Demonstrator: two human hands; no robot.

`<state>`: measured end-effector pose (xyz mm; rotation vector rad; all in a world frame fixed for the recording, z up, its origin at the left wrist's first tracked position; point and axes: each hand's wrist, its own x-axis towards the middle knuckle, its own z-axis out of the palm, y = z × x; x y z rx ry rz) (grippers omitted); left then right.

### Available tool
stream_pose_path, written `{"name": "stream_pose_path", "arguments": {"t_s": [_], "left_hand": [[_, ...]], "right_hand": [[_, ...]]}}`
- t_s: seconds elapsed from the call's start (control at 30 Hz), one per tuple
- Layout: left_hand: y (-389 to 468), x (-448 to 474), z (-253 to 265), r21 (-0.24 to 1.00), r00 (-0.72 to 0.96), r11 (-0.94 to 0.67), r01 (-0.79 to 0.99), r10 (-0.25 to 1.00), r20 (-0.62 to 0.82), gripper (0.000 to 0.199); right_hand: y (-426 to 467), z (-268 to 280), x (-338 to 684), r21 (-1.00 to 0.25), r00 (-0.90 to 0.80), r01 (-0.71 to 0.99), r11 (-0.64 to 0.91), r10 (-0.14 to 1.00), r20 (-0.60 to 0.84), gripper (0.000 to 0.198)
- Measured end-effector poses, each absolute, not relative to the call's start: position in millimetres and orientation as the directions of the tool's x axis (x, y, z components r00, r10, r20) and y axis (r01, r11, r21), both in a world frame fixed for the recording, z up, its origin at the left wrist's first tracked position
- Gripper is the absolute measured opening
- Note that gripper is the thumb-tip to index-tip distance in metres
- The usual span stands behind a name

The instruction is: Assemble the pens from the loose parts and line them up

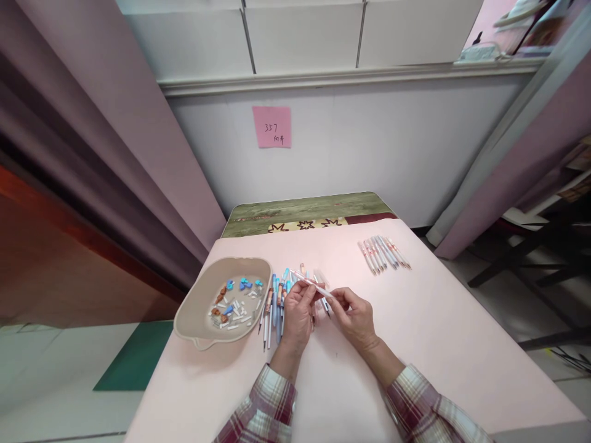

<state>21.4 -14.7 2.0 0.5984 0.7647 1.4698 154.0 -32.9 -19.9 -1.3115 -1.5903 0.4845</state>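
Note:
Between my two hands, above the table, is a slim white pen [301, 276] with pinkish markings, slanting down to the right. My left hand [298, 312] pinches its middle. The fingers of my right hand [354, 317] close on its lower right end. Beneath and beside my left hand lies a loose pile of pens [274, 307] in blue, white and brown, partly hidden by that hand. Away to the right, several assembled-looking pens [382, 253] lie side by side in a row.
A beige plastic basin [190, 307] stands at the left of the pink-covered table [443, 344]. In it are small blue, brown, white and clear pieces [236, 311]. A green patterned board [305, 212] lies at the far edge, below a wall with a pink note [272, 127].

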Motion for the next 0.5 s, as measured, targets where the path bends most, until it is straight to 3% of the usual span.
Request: {"name": "stream_pose_path", "arguments": {"t_s": [0.1,0.33,0.5], "left_hand": [[-14,22,2,0.779,-0.089,0.019,-0.626,0.991,-0.096,0.021],[-13,24,-3,0.832,-0.15,-0.017,-0.555,0.986,-0.08,0.026],[-14,23,-8,0.887,-0.166,-0.031,-0.46,0.985,-0.052,0.027]], "right_hand": [[-32,-17,154,-0.774,0.06,0.516,0.368,0.885,0.461,0.024],[-31,-12,154,-0.718,-0.019,0.556,0.418,0.871,0.491,0.014],[-27,-19,156,-0.773,0.108,0.538,0.337,0.882,0.459,0.017]]}}
